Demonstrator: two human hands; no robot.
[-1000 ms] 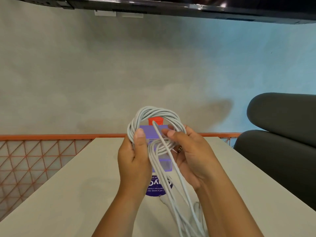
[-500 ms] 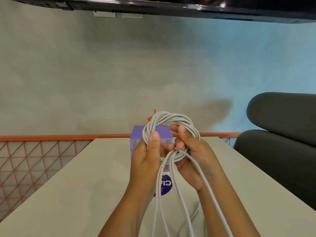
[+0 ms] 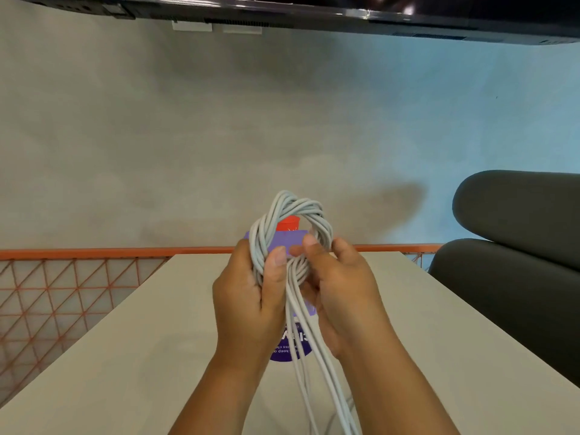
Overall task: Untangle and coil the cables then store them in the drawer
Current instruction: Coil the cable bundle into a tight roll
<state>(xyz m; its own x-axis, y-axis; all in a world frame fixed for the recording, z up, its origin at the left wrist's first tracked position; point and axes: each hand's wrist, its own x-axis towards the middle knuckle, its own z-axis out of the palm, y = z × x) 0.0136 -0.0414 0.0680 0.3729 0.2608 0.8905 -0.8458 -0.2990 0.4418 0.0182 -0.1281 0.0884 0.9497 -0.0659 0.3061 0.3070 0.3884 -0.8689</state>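
the left hand (image 3: 251,296) clamps the gray cable coil (image 3: 292,233) upright above the table (image 3: 423,340); the right hand (image 3: 339,284) pinches its near rim. loose strands (image 3: 317,356) trail down toward the person, nearer the right hand, likely the next wrap.

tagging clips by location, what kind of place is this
Probably an office or meeting room, at a guess: a long pale table, a dark padded seat beside it, and what looks like a wall-mounted screen above a plain grey wall.
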